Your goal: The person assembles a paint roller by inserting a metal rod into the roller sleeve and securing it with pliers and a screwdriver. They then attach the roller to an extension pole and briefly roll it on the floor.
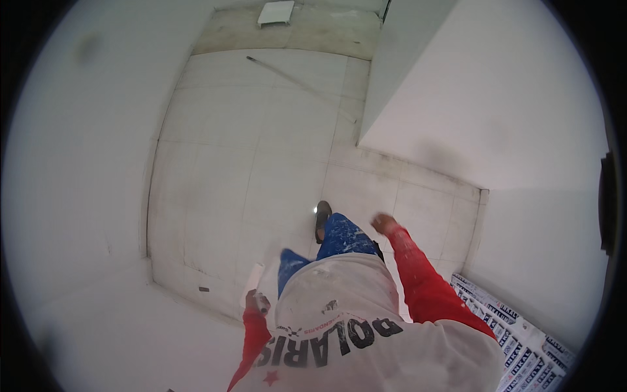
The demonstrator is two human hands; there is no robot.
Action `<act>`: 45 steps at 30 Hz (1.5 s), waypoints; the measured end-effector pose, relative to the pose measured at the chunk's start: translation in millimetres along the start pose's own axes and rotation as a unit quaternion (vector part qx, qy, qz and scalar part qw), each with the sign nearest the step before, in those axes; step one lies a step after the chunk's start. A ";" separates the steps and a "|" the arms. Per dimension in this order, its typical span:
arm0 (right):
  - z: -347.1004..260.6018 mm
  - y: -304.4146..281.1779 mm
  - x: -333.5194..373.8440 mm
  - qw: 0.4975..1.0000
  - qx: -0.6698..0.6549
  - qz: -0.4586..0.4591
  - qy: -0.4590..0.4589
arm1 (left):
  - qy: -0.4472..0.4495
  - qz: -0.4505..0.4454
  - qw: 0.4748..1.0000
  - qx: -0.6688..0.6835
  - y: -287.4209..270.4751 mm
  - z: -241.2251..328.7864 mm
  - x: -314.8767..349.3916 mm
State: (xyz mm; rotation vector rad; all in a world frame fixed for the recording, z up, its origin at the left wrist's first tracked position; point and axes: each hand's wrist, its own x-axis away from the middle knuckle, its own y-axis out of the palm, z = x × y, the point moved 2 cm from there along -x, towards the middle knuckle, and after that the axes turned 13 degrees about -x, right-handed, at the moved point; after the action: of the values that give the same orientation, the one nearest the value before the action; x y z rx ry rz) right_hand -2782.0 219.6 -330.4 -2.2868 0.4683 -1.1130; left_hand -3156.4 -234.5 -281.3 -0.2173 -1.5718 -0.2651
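- Nearest the camera is the person's own body: a pale grey top with dark lettering and a small red star across the chest, red sleeves, and blue trousers spattered with white.
- The left hand (256,302) sits low at the person's left side, fingers curled shut around the dark handle of a flat white tool (256,279) that slants up from the fist over the floor (215,170); the blade is blurred against the pale tiles.
- The right hand (384,223) swings out ahead of the right hip, closed into a loose fist; whether it holds anything cannot be told.
- One dark shoe (322,221) is planted on the tiles just ahead of the knees, between the two hands.
- Low at the right, against the foot of the white wall (522,130), lies a stack of flat packages (522,346), white with rows of dark blue printed blocks and thin red marks.
- The floor is pale square tiles, dusty, with a small dark chip (204,289) near its left edge.
- Farther off, a thin grey rod (287,77) lies slantwise across the tiles.
- At the far edge, a white rectangular slab (275,12) rests on a bare, untiled strip.
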 end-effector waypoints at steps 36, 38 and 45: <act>-71.3 -338.4 -871.2 0.949 -0.233 -0.038 0.207 | -0.074 -0.029 0.986 -0.148 725.6 681.5 -105.1; -60.9 -315.7 -931.7 0.970 -0.134 -0.076 0.189 | -0.071 -0.027 0.990 -0.122 740.9 680.3 -127.3; -59.9 -259.0 -1082.4 0.966 -0.072 0.030 0.246 | -0.053 -0.048 0.997 0.003 740.3 691.9 -163.7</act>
State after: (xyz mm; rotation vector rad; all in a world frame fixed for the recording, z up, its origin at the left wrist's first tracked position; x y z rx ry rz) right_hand -3457.8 970.9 -800.5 -2.0832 0.8241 -1.6682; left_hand -3589.6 684.4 -427.9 -0.1523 -1.6898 -0.3277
